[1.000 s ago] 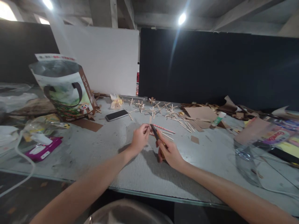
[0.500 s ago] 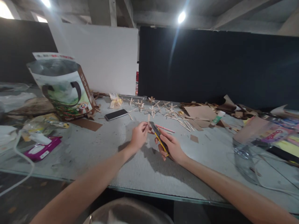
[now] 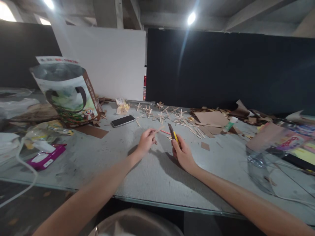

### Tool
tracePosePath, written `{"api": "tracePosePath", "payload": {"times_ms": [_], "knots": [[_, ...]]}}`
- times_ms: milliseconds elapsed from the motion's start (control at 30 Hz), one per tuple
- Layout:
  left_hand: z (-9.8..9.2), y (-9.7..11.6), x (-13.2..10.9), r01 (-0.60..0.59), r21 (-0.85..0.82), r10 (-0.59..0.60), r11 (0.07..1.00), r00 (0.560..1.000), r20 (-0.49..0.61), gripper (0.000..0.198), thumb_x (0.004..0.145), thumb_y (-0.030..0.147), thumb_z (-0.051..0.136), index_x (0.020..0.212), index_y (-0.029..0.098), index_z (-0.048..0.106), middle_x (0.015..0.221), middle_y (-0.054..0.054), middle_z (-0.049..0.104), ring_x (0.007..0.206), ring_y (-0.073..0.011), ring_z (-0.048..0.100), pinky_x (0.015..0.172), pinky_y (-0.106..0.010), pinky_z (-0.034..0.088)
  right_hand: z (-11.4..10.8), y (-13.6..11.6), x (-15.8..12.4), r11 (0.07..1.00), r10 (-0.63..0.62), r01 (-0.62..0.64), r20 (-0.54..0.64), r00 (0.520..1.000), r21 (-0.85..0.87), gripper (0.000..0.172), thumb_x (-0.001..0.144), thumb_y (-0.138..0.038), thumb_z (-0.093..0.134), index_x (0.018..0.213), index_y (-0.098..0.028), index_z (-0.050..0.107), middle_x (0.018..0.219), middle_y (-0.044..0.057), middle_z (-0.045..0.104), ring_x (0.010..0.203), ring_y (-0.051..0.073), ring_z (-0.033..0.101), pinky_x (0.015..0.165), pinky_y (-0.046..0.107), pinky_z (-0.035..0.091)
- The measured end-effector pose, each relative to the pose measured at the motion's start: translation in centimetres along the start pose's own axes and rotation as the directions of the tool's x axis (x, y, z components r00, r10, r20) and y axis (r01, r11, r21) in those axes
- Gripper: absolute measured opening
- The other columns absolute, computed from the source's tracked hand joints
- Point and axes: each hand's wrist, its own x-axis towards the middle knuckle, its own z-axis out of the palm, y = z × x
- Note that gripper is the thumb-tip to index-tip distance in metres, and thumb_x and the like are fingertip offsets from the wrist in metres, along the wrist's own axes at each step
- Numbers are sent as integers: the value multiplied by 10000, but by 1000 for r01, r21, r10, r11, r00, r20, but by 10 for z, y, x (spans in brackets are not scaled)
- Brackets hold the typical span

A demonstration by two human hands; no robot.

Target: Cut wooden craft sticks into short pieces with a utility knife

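Between the fingertips of my left hand [image 3: 146, 141] is a thin wooden stick [image 3: 160, 129], its free end pointing up and to the right. My right hand [image 3: 182, 150] is closed around a yellow and black utility knife [image 3: 175, 135], whose tip points up and slightly left. The knife and the stick are apart. Behind them a red and white striped pencil-like stick [image 3: 165, 132] lies on the table, partly covered by the knife. Farther back lie several star shapes [image 3: 160, 117] made of crossed sticks, with loose wooden sticks [image 3: 197, 131] to their right.
A smartphone [image 3: 123, 121] lies left of the stars. At the left stand a large printed bag [image 3: 71, 95] and a purple and white device [image 3: 46, 157] with a cable. Cardboard sheets [image 3: 211, 118], a glue stick [image 3: 230, 125] and a clear plastic container [image 3: 258, 170] are on the right.
My right hand has drawn the knife away from the stick, to the right, and turned it more upright. The stick in my left hand has tilted over to the right.
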Motion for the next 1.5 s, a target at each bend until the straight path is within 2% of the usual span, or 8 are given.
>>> {"api": "tracePosePath", "payload": {"times_ms": [100,233,367,567,733,900,1133,1500], "knots": [[1,0,0,41,28,-42,999,998,38,140,855,304,697,834,169,664,648,27,569,506,-83,468,566,-228,512,-2,4,3,1000,-6,6,-2,1000,-7,436,971,-593,546,1204,-224,557,615,-111,347,458,106,348,384,204,294],[1,-2,2,-18,148,12,989,999,41,186,830,341,755,818,175,672,811,-33,666,674,-130,594,585,-217,522,-3,5,4,999,-20,20,-1,1000,-40,433,973,-594,541,1203,-227,547,629,-103,376,474,113,358,410,215,303],[0,-6,2,-44,189,31,981,997,72,271,932,438,658,878,173,680,728,-4,609,564,-111,561,571,-241,524,-3,7,3,997,-26,27,13,1000,-66,434,988,-577,534,1240,-224,550,644,-94,398,482,116,378,419,218,314],[3,-6,-3,-10,113,-13,994,980,198,428,995,557,527,999,158,681,556,84,353,463,-98,413,550,-260,545,-4,2,-1,995,-55,60,58,997,-78,502,1002,-540,543,1401,-237,509,713,-77,472,460,96,384,403,211,331],[6,-2,-5,-97,78,74,992,963,257,354,998,537,529,1051,194,598,612,82,397,497,-105,408,590,-278,558,-7,-9,-6,986,-80,94,104,991,-140,507,1030,-529,511,1476,-287,504,812,-35,605,404,74,415,380,217,339],[4,-2,-5,-139,127,99,982,955,281,421,990,640,476,894,230,461,617,72,432,507,-108,444,575,-262,494,-11,-8,-7,957,-151,171,103,983,-234,506,1040,-486,502,1492,-267,564,812,-2,664,422,87,426,404,227,358],[5,2,-9,-151,164,95,975,947,308,501,960,723,437,871,234,505,596,77,331,506,-126,387,590,-295,483,-12,-10,-8,890,-257,278,105,961,-362,515,1045,-427,486,1510,-232,591,775,14,677,532,131,518,517,238,444],[3,2,-12,-244,308,161,919,949,271,497,1002,695,351,912,239,526,579,54,462,532,-145,508,577,-275,450,-11,-13,-8,844,-331,354,128,935,-403,501,1047,-379,463,1496,-206,600,786,20,687,637,154,585,670,276,508]]}}
